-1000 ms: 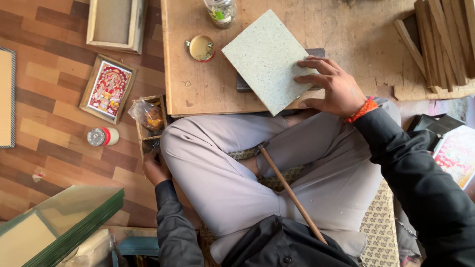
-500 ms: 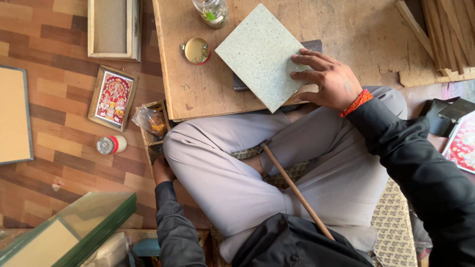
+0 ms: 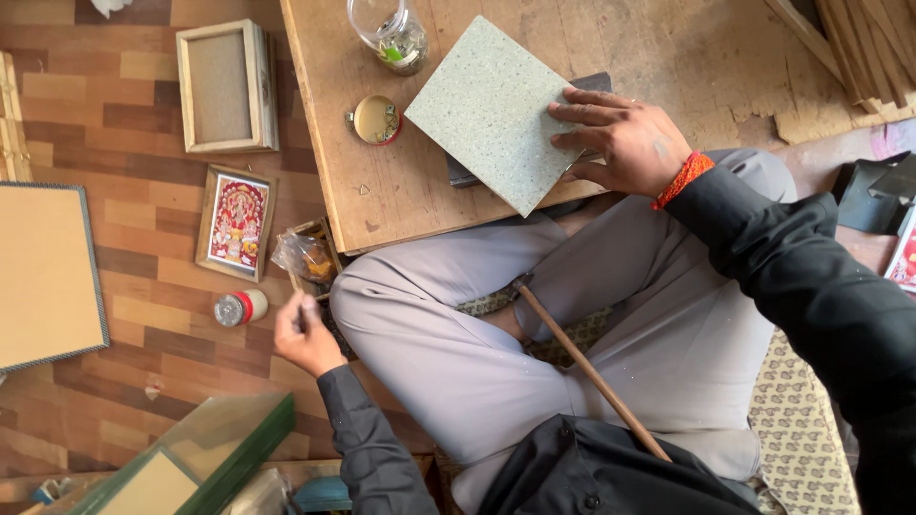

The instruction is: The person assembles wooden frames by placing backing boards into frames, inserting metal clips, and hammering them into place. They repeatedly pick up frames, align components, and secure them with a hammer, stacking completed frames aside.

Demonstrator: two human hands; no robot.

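I sit cross-legged at a low wooden table (image 3: 658,57). My right hand (image 3: 620,141) lies flat, fingers spread, on the edge of a speckled grey-green board (image 3: 487,110) that rests on a dark block on the table. My left hand (image 3: 303,334) is down by my left knee, fingers pinched on a small thin thing that I cannot make out. It hovers beside a small wooden box (image 3: 307,257) holding a crumpled plastic bag. A hammer with a long wooden handle (image 3: 584,367) lies across my lap.
A round open tin (image 3: 375,119) and a glass jar (image 3: 389,33) stand on the table. On the floor lie a framed colourful picture (image 3: 236,221), an empty wooden frame (image 3: 226,88), a small red-and-silver container (image 3: 239,307), a large backing board (image 3: 46,275) and glass panes (image 3: 205,453). Wooden strips (image 3: 868,48) are stacked far right.
My left hand has come up from beside my knee and now pinches something small near the wooden box. My right hand stays on the board.
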